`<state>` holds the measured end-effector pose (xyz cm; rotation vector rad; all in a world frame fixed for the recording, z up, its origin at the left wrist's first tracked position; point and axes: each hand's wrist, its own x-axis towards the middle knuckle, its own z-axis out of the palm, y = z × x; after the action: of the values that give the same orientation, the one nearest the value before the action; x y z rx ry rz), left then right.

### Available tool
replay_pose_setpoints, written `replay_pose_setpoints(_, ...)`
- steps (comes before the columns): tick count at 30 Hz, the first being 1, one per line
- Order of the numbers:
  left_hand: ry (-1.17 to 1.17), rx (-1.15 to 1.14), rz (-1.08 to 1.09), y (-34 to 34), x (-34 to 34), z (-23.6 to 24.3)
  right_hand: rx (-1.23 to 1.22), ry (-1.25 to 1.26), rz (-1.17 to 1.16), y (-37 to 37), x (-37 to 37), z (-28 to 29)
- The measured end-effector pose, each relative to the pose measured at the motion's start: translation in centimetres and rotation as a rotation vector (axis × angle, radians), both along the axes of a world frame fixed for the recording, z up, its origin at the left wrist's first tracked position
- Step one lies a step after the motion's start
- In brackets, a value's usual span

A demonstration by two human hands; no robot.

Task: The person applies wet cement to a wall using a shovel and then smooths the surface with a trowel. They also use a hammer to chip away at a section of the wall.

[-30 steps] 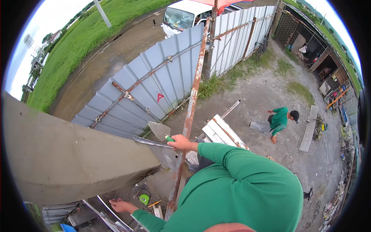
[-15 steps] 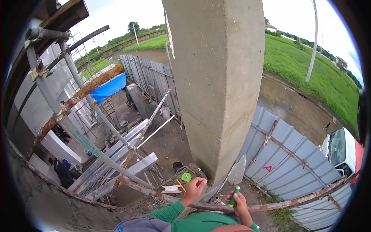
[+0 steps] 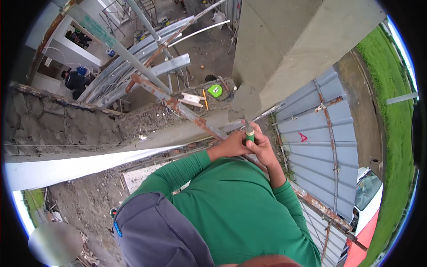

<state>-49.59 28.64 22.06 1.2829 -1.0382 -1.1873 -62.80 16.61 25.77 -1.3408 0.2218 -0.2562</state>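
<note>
My right hand [image 3: 262, 146] is closed round the green handle [image 3: 250, 137] of what looks like a trowel, held upright in front of my chest. A metal shank rises from the handle toward a grey, mortar-coloured blade [image 3: 245, 99], hard to tell from the wall behind. My left hand [image 3: 233, 145] presses against the right one beside the handle, its fingers curled; whatever they pinch is hidden. On the rough wall top beyond lie a white spool [image 3: 191, 99], a yellow pencil [image 3: 205, 99] and a bright green tape measure [image 3: 215, 91].
A rusty pipe [image 3: 189, 115] crosses close in front of me. The concrete column [image 3: 284, 49] stands ahead, with corrugated metal fencing [image 3: 311, 133] to its right. Wet mortar [image 3: 58, 118] covers the wall at left. Metal channels [image 3: 171, 65] and a dark-clothed person [image 3: 76, 81] are below.
The view has tipped down toward my body. My hands, apart before, are now together, with the green handle between them. The tape measure, pencil and spool keep their places on the wall.
</note>
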Motion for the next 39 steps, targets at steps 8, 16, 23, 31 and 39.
replay_pose_setpoints(8, -0.028, 0.013, 0.457, 6.8, -4.0, -2.1, -0.034, 0.130, 0.307, 2.5, -0.2, -1.4)
replay_pose_setpoints(16, -0.556, 0.308, 1.043, 13.1, 9.3, 0.0, -0.333, 0.404, -0.009, 1.3, 2.0, -7.3)
replay_pose_setpoints(23, -0.747, 0.357, 1.109, 12.7, 24.6, -5.7, -0.479, 0.340, -0.284, -3.4, 11.9, -7.8)
replay_pose_setpoints(31, -1.110, 0.495, 0.853, 11.2, 35.7, -7.3, -0.629, 0.244, -0.311, -10.4, 30.8, -8.6)
replay_pose_setpoints(39, -1.046, 0.561, 0.804, 11.0, 39.6, -10.7, -1.187, 0.601, 0.037, -20.6, 49.8, -27.4)
